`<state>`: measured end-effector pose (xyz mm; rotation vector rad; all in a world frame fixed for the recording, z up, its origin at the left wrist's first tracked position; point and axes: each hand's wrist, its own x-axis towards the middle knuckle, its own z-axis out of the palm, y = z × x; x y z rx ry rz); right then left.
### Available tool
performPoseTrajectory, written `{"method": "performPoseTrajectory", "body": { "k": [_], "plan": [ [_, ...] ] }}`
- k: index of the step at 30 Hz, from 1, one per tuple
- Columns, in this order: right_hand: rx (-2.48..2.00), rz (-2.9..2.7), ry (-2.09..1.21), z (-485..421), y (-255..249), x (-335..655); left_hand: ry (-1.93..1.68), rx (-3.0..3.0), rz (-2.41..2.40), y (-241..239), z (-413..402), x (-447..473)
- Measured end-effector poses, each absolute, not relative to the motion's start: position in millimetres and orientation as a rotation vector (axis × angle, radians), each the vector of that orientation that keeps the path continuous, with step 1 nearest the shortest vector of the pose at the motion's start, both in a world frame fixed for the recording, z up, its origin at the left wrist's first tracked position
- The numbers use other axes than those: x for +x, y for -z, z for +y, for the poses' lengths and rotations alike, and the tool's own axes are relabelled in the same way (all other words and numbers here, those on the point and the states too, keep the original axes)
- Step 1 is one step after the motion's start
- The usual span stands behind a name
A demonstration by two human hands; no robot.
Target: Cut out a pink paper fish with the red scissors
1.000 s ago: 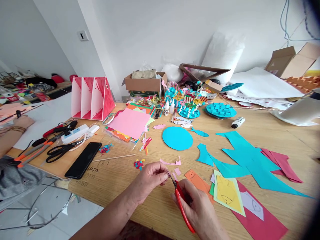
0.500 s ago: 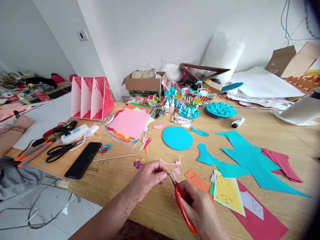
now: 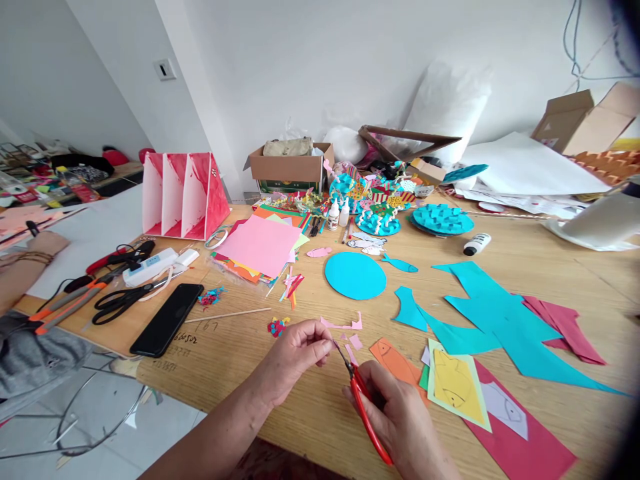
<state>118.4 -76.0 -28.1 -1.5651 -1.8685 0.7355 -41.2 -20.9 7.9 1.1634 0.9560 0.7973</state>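
Note:
My right hand (image 3: 393, 410) is closed round the red handles of a pair of scissors (image 3: 367, 420), whose dark blades point up and left. The blade tips reach the fingertips of my left hand (image 3: 307, 350), which is closed in a pinch; what it pinches is too small and hidden to make out. Just beyond the blades lie pink paper scraps (image 3: 356, 341). To the right of the scissors is an orange paper piece (image 3: 395, 363) with a drawn fish. Beside it, a yellow fish drawing (image 3: 453, 383) rests on pale green paper, partly over a crimson sheet (image 3: 540, 440).
A blue paper oval (image 3: 355, 275) and blue offcuts (image 3: 510, 320) lie further back. On the left are a black phone (image 3: 167, 320), black scissors (image 3: 120, 303) and a power strip (image 3: 150, 267). Another person's arm (image 3: 30, 267) rests at the far left. Glue bottles (image 3: 333, 215) stand behind.
Hands and scissors stay in almost the same place. A small pink scrap now shows on the table just beyond my left fingertips.

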Motion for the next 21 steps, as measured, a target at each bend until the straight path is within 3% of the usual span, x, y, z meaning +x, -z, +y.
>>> {"method": "performPoseTrajectory", "body": {
  "k": [21],
  "plan": [
    [-1.53,-1.878,-0.708,-73.8,25.8,117.2,-0.844,1.156,0.99,-11.4,-20.9,-40.0]
  ]
}}
